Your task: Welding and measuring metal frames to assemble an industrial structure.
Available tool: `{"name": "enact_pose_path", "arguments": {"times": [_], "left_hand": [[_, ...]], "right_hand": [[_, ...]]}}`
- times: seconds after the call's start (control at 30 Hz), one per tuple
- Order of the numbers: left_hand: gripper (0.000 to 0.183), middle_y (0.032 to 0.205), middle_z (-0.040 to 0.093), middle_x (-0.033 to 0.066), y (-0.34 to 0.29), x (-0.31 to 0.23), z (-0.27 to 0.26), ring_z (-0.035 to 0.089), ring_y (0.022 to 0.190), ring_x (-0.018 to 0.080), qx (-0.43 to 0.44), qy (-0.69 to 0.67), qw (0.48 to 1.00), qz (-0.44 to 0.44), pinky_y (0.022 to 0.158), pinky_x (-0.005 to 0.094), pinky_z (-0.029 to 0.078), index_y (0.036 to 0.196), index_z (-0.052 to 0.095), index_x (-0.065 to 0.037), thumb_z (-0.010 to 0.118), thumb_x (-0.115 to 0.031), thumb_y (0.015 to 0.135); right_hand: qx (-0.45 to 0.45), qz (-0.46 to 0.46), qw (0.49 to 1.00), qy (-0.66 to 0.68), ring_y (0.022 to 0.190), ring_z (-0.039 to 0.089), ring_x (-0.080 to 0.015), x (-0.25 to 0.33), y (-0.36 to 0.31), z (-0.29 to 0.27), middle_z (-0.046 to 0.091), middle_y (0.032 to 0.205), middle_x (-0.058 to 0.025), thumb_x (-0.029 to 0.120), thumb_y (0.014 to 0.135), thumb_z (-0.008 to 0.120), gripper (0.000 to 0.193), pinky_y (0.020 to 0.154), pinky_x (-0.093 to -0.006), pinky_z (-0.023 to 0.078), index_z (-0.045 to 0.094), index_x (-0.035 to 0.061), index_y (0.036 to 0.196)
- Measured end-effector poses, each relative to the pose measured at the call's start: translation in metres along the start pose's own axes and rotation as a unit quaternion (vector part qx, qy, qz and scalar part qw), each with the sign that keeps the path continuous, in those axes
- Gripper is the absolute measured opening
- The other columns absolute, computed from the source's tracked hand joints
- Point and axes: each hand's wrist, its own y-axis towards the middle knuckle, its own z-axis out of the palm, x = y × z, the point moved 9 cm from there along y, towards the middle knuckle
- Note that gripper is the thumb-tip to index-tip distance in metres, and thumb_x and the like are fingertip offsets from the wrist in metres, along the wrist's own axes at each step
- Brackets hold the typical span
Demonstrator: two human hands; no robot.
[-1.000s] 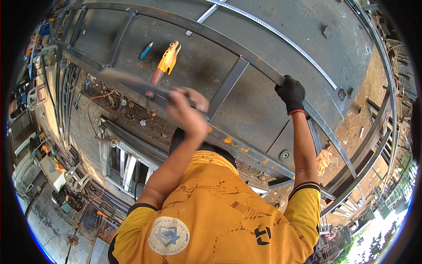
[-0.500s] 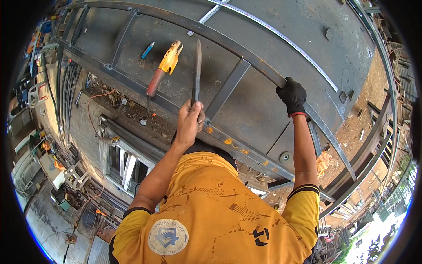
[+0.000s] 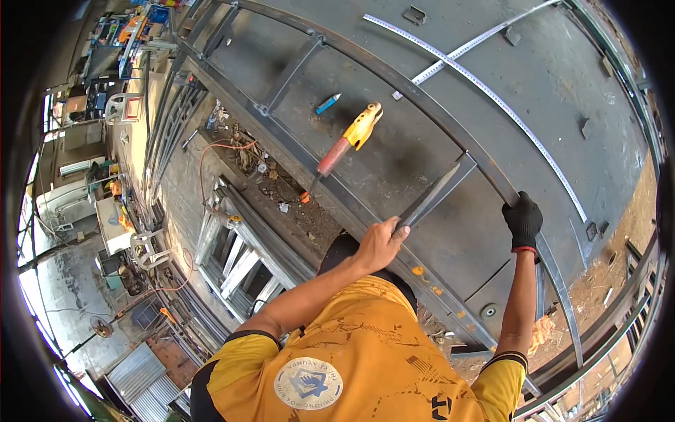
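Note:
My bare left hand [image 3: 381, 246] is closed around one end of a dark metal bar [image 3: 430, 195] that narrows to a point. From my view, the bar lies in line with a crosspiece of a steel frame [image 3: 487, 169]; whether it touches cannot be told. In a black knitted glove, my right hand [image 3: 522, 221] grips the frame's far rail. Within the frame lies a welding electrode holder [image 3: 351, 141] with yellow jaws and a red handle. A blue marker pen [image 3: 328, 103] rests beyond it.
Two white measuring strips, one long and curved [image 3: 503, 109], cross on the dark steel worktable [image 3: 520, 77]. A round disc [image 3: 489, 309] lies near my right forearm. Metal window frames [image 3: 242, 271] and a white plastic chair [image 3: 145, 251] stand to the left.
The view has turned, so the scene sits further right and lower. My left hand has swung the bar from upright to slanting right, along the crosspiece. My right hand keeps its hold on the rail.

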Motion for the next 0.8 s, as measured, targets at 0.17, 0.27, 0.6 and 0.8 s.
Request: {"name": "enact_pose_path", "arguments": {"times": [0.17, 0.27, 0.6, 0.8], "left_hand": [[0.041, 0.067, 0.057, 0.0212, 0.007, 0.011, 0.000, 0.056, 0.063, 0.0237, 0.014, 0.015, 1.000, -0.016, 0.061, 0.0420, 0.045, 0.091, 0.058, 0.005, 0.055, -0.035, 0.101], [0.042, 0.068, 0.057, 0.0215, 0.007, 0.014, -0.012, 0.059, 0.064, 0.0274, -0.004, 0.010, 1.000, -0.026, 0.061, 0.0426, 0.045, 0.091, 0.059, 0.005, 0.056, -0.035, 0.100], [0.037, 0.064, 0.051, 0.0127, 0.014, 0.026, -0.064, 0.046, 0.061, 0.0212, -0.052, 0.121, 0.991, 0.006, 0.060, 0.0402, 0.042, 0.084, 0.057, 0.003, 0.058, -0.032, 0.098], [0.034, 0.062, 0.047, 0.0072, 0.002, 0.044, -0.078, 0.043, 0.060, 0.0161, -0.046, 0.104, 0.993, -0.025, 0.058, 0.0370, 0.040, 0.083, 0.056, 0.002, 0.059, -0.028, 0.097]], "right_hand": [[-0.015, -0.011, 1.000, 0.016, 0.082, 0.071, -0.0374, 0.002, -0.005, -0.005, 0.072, 0.085, -0.0162, 0.030, 0.074, 0.069, 0.025, 0.071, -0.0478, 0.057, 0.069, 0.0116, 0.091], [0.000, -0.006, 1.000, 0.018, 0.083, 0.070, -0.0368, -0.004, -0.004, 0.002, 0.072, 0.085, -0.0153, 0.032, 0.074, 0.070, 0.027, 0.072, -0.0470, 0.057, 0.070, 0.0137, 0.094], [0.039, 0.022, 0.999, 0.031, 0.090, 0.070, -0.0346, -0.010, -0.002, 0.009, 0.072, 0.092, -0.0163, 0.028, 0.073, 0.067, 0.033, 0.078, -0.0466, 0.055, 0.070, 0.0127, 0.102], [-0.360, -0.042, 0.926, 0.106, 0.103, 0.066, -0.0314, 0.039, -0.056, -0.068, 0.070, 0.108, -0.0139, 0.030, 0.071, 0.078, 0.060, 0.090, -0.0412, 0.051, 0.062, 0.0088, 0.125]]}}
